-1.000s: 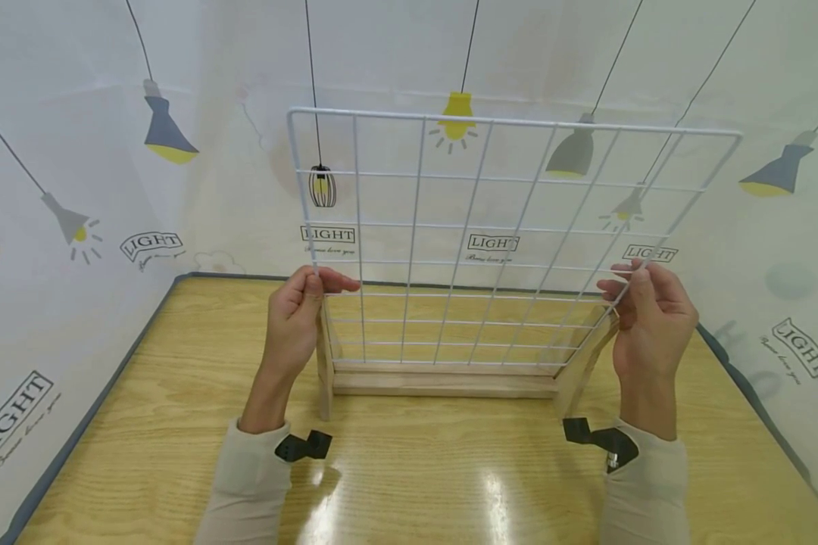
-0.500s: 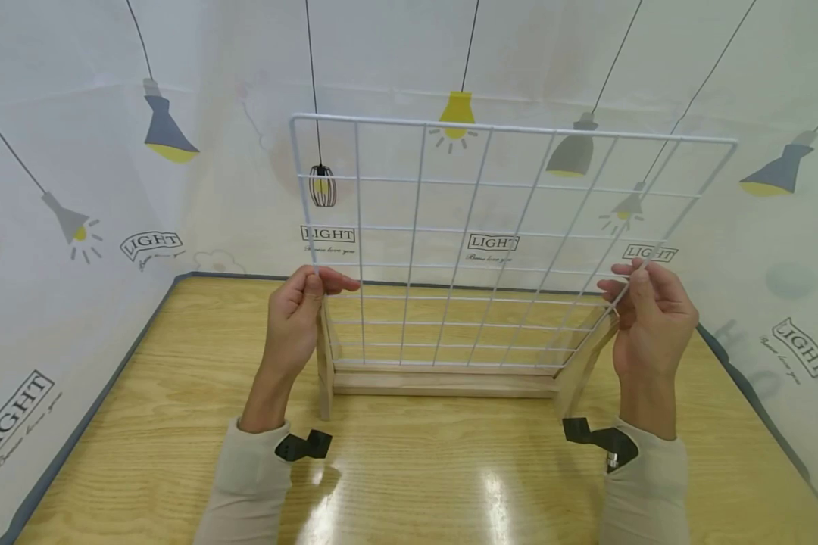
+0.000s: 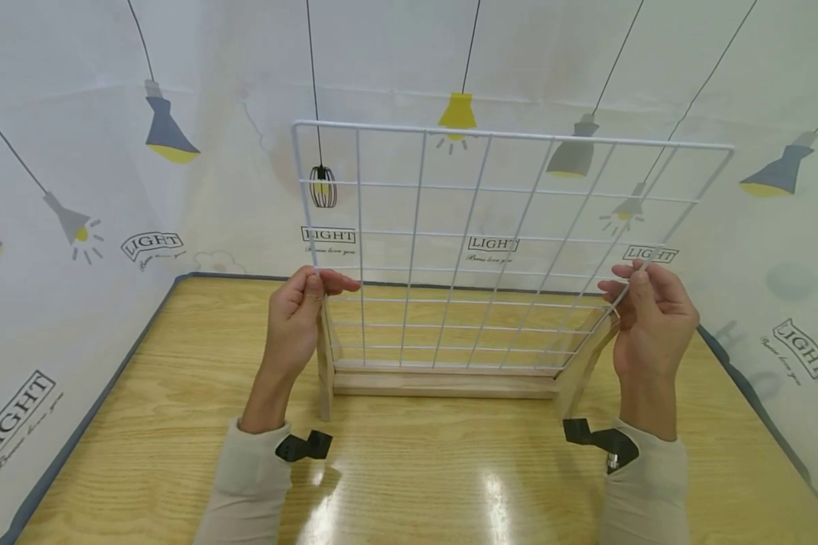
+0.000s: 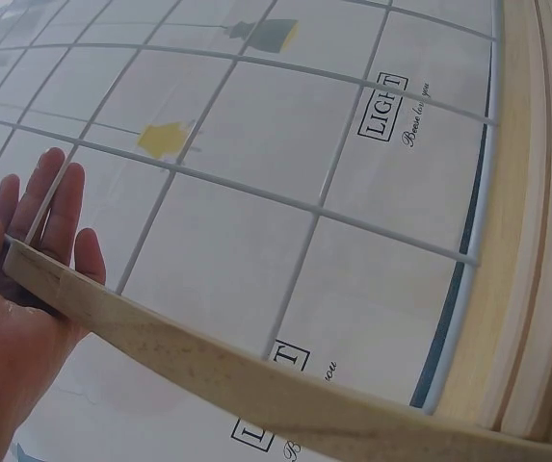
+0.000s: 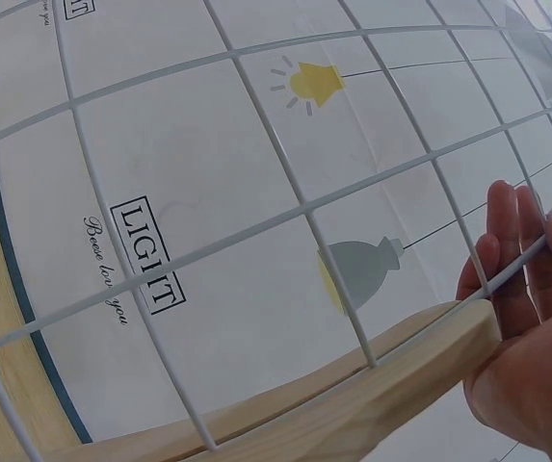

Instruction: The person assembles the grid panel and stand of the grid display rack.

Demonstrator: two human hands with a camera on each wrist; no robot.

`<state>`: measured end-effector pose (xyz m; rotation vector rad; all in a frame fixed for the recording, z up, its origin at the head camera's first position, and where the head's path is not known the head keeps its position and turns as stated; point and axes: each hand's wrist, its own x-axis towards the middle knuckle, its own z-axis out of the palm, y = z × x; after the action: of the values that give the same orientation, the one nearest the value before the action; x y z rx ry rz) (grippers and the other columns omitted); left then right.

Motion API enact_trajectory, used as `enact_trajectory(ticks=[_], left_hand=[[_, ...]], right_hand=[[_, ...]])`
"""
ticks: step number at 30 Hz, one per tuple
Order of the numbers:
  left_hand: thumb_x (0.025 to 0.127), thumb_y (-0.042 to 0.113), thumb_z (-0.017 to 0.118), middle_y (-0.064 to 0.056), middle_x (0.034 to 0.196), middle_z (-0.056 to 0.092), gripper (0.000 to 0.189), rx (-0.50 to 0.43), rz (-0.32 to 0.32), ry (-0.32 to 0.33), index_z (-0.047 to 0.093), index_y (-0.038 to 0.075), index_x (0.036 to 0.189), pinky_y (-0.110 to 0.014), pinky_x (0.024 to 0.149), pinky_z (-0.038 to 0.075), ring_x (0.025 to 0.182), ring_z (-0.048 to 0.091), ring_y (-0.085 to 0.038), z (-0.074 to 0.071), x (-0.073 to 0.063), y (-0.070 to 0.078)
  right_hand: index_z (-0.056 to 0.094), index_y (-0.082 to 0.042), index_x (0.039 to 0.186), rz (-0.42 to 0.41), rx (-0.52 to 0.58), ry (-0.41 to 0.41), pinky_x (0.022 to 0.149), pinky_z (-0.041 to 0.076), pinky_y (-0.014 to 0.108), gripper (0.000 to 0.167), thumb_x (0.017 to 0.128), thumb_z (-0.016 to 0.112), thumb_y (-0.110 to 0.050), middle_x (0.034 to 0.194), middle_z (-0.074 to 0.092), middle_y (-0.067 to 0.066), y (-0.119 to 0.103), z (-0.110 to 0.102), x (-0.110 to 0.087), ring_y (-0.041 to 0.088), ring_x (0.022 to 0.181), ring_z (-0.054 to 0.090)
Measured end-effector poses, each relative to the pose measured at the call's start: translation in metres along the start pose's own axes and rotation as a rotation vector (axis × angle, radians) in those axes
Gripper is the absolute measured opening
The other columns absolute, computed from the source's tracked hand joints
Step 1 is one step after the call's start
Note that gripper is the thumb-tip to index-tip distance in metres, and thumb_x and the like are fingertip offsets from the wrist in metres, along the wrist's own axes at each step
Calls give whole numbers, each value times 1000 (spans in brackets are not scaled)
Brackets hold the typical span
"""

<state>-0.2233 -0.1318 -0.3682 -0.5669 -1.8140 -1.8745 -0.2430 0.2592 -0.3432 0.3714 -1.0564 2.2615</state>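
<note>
A white wire grid panel (image 3: 466, 235) stands tilted between the two side pieces of a pale wooden stand. My left hand (image 3: 296, 318) holds the panel's left edge wire between thumb and fingers, at the top of the left side piece (image 3: 324, 371). On the other side, my right hand (image 3: 654, 325) pinches the right edge wire just above the right side piece (image 3: 584, 359). The lower edge of the grid is near the stand's wooden crossbar (image 3: 443, 384). In the right wrist view, the panel's edge lies along a groove in the side piece (image 5: 401, 395).
The stand rests on a wood-grain tabletop (image 3: 409, 462). Behind it rises a white backdrop (image 3: 245, 174) printed with hanging lamps and lettering. Each sleeve cuff carries a black wrist mount, the left mount (image 3: 303, 446) and the right mount (image 3: 600, 441).
The grid panel has moved slightly down: its top edge and crosswires sit lower than before. Both hands stay at nearly the same spots on its sides.
</note>
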Motion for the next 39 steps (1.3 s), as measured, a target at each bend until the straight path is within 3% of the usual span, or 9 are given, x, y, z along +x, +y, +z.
enact_trajectory(ticks=[25, 30, 39], left_hand=[[107, 14, 38, 9, 94, 73, 35, -2, -4, 1, 60, -13, 101, -28, 90, 50, 99, 66, -14, 0, 0, 0], [107, 14, 38, 9, 94, 73, 36, -11, -1, -1, 59, -14, 101, -28, 90, 50, 99, 67, -13, 1, -1, 0], [107, 14, 38, 10, 94, 73, 35, -3, -6, 2, 59, -14, 103, -28, 90, 50, 99, 67, -14, 0, 0, 0]], right_hand=[[61, 19, 103, 1, -4, 10, 58, 58, 30, 20, 88, 69, 8, 88, 70, 23, 0, -1, -1, 29, 61, 70], [62, 19, 104, -39, -59, 8, 58, 58, 28, 22, 89, 69, 5, 88, 71, 21, 2, -2, 0, 27, 62, 71], [63, 19, 103, -48, -50, 7, 57, 58, 28, 22, 88, 70, 6, 87, 71, 21, 3, 0, 0, 26, 63, 71]])
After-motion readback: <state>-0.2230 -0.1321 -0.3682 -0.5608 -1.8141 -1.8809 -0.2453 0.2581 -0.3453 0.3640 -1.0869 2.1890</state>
